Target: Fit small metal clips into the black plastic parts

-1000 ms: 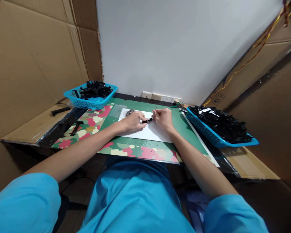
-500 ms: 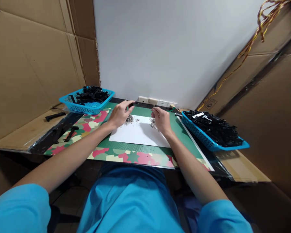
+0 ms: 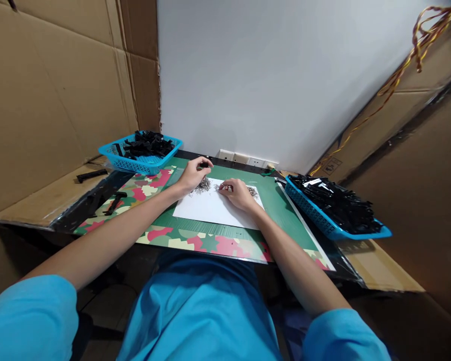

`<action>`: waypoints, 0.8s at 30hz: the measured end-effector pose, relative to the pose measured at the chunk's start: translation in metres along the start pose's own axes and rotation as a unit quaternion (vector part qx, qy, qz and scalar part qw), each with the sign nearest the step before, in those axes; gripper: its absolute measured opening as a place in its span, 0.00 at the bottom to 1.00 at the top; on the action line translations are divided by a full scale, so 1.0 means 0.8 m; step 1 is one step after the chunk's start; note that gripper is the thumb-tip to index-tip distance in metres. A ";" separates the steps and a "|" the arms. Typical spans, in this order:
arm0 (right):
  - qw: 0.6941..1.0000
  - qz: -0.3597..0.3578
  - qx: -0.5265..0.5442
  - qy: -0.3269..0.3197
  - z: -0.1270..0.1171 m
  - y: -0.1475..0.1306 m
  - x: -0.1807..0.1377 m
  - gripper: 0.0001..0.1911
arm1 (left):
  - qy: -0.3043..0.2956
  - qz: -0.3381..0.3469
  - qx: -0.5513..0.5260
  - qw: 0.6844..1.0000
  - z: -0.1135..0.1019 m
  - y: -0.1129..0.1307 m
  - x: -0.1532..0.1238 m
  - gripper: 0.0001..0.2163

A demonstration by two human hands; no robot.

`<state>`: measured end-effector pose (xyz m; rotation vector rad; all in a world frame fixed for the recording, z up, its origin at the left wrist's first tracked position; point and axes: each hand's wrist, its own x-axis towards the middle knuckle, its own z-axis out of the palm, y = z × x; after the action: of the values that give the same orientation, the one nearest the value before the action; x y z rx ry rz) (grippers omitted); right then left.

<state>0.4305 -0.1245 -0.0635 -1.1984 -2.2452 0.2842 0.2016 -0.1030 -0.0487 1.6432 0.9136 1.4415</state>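
Observation:
My left hand [image 3: 194,174] is curled above the far left part of a white sheet of paper [image 3: 203,210], with a small black plastic piece [image 3: 204,165] between thumb and fingers. Most of that piece is hidden by the hand. Beneath it lies a pile of tiny metallic parts [image 3: 203,185]. My right hand [image 3: 239,193] rests low over the middle of the sheet, its fingertips pinched together at a few scattered parts. Whatever sits in that pinch is too small to make out. A second pile of tiny parts [image 3: 252,191] shows just behind the right hand.
A blue basket [image 3: 135,166] of black plastic pieces stands back left, another fuller blue basket [image 3: 315,213] at right. Loose black pieces [image 3: 115,203] lie on the patterned mat [image 3: 210,243]. Wall sockets [image 3: 240,158] line the back edge, and cardboard walls [image 3: 60,90] flank the table.
My right hand has moved left and down, from the right-hand pile to the middle of the paper. My left hand stays near the left pile with the black piece. The view has shifted slightly.

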 end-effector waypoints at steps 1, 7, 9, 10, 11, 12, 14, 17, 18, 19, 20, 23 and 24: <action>1.000 0.001 -0.005 0.000 0.001 -0.001 0.001 0.07 | -0.009 -0.006 -0.010 1.000 0.001 0.001 -0.001 0.06; 0.999 0.016 -0.015 -0.030 -0.003 0.000 -0.002 0.06 | -0.035 -0.021 -0.031 0.999 0.005 0.004 -0.005 0.04; 0.999 0.027 -0.006 -0.045 -0.009 0.002 -0.003 0.10 | -0.038 -0.022 -0.033 0.999 0.005 0.002 -0.005 0.04; 0.998 0.033 0.002 -0.052 -0.012 0.003 -0.003 0.13 | -0.040 -0.021 -0.033 0.998 0.005 0.001 -0.005 0.04; 0.998 0.039 0.009 -0.057 -0.015 0.005 -0.003 0.16 | -0.042 -0.020 -0.034 0.998 0.006 0.001 -0.005 0.04; 0.997 0.044 0.015 -0.058 -0.018 0.008 -0.003 0.18 | -0.044 -0.020 -0.035 0.998 0.006 0.000 -0.005 0.03; 0.997 0.046 0.021 -0.050 -0.023 0.012 -0.003 0.19 | -0.049 -0.023 -0.040 0.998 0.007 0.002 -0.006 0.03; 0.998 0.038 0.022 -0.036 -0.027 0.018 -0.002 0.15 | -0.061 -0.033 -0.057 0.996 0.008 0.006 -0.007 0.03; 0.998 0.035 0.025 -0.039 -0.027 0.020 -0.002 0.15 | -0.065 -0.037 -0.064 0.995 0.008 0.007 -0.007 0.03; 0.998 0.033 0.027 -0.045 -0.027 0.021 -0.002 0.15 | -0.070 -0.039 -0.072 0.994 0.008 0.009 -0.008 0.03; 0.998 0.032 0.029 -0.054 -0.027 0.021 -0.003 0.15 | -0.075 -0.041 -0.079 0.993 0.009 0.010 -0.008 0.04; 0.996 0.032 0.037 -0.077 -0.028 0.021 -0.004 0.13 | -0.085 -0.043 -0.091 0.991 0.009 0.010 -0.009 0.04; 0.995 0.033 0.038 -0.080 -0.028 0.020 -0.005 0.12 | -0.088 -0.043 -0.091 0.991 0.010 0.009 -0.009 0.04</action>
<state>0.4565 -0.1201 -0.0538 -1.2502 -2.3106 0.5051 0.2087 -0.1130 -0.0461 1.5482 0.7217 1.2599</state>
